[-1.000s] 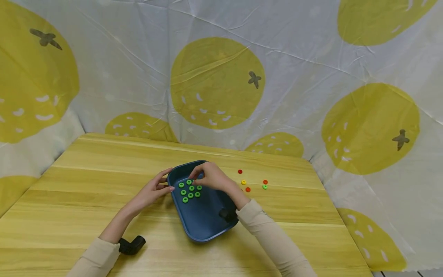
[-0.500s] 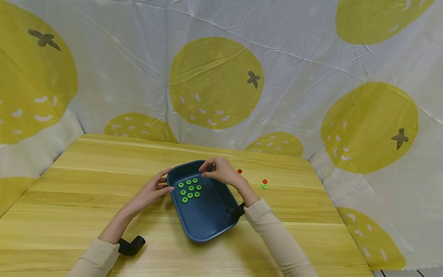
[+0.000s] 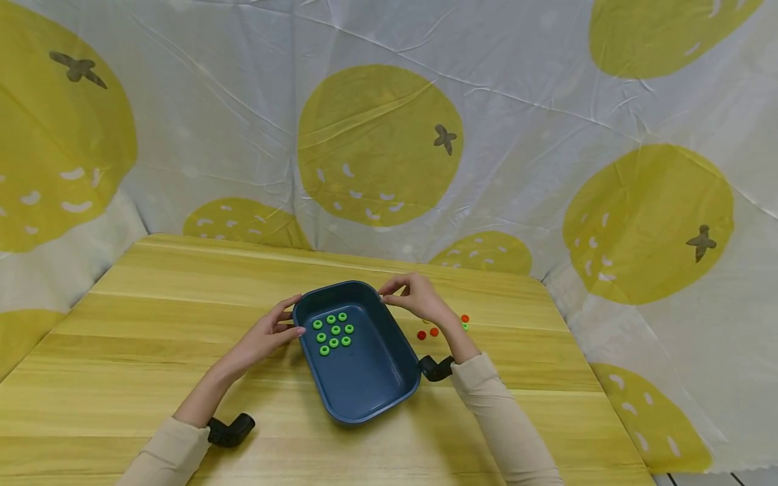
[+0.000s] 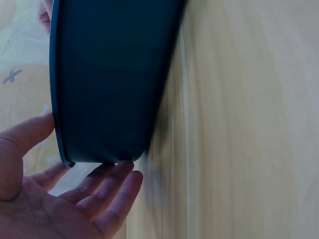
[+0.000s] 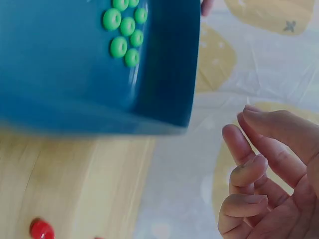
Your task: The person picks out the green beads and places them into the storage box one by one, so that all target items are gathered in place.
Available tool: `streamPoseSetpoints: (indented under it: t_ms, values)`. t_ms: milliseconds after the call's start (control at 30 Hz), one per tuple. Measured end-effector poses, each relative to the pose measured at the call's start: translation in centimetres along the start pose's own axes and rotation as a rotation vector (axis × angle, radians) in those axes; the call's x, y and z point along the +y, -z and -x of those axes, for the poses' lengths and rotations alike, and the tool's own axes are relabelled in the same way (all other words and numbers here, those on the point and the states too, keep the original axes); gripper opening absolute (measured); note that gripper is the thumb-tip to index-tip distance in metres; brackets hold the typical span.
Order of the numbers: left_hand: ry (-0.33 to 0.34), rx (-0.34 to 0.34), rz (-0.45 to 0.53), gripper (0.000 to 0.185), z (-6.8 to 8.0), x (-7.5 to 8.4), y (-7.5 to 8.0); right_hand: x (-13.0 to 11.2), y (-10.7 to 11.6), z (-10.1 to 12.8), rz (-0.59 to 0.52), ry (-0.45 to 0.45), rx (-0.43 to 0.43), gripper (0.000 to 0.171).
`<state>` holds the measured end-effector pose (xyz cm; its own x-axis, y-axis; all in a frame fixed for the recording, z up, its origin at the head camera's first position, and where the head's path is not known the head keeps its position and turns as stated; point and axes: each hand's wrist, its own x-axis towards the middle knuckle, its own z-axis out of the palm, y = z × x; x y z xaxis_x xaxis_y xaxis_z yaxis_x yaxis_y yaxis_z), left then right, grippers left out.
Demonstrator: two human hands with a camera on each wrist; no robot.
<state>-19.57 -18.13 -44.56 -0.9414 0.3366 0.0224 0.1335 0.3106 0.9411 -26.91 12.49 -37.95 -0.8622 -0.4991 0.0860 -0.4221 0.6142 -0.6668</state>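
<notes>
Left hand [image 3: 267, 335] is spread, fingertips touching the blue tray [image 3: 389, 388] at its left rim, mid-table. Right hand [image 3: 416, 297] is loosely curled, nothing pinched, just beside the far right corner. Green rings [image 3: 333, 331] are grouped inside. Risk: tray nudged, rings scattered; loose beads [image 3: 428, 333] knocked by the wrist.

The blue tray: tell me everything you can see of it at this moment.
The blue tray is a deep, rounded-corner rectangular dish, matte dark blue, plastic by its look. It sits flat on the wooden table, angled slightly. Eight green rings lie clustered at its far end. The left hand touches its left wall with fingertips and thumb; the right hand hovers by its far right corner, empty.
</notes>
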Motion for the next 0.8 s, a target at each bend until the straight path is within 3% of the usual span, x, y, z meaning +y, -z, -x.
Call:
streamPoseSetpoints:
  t_ms: [800]
  values:
    - [0.004,0.000,-0.003,0.068,-0.1,0.0,0.0,5.8,4.3,4.8,-0.012,-0.174,0.107,0.019]
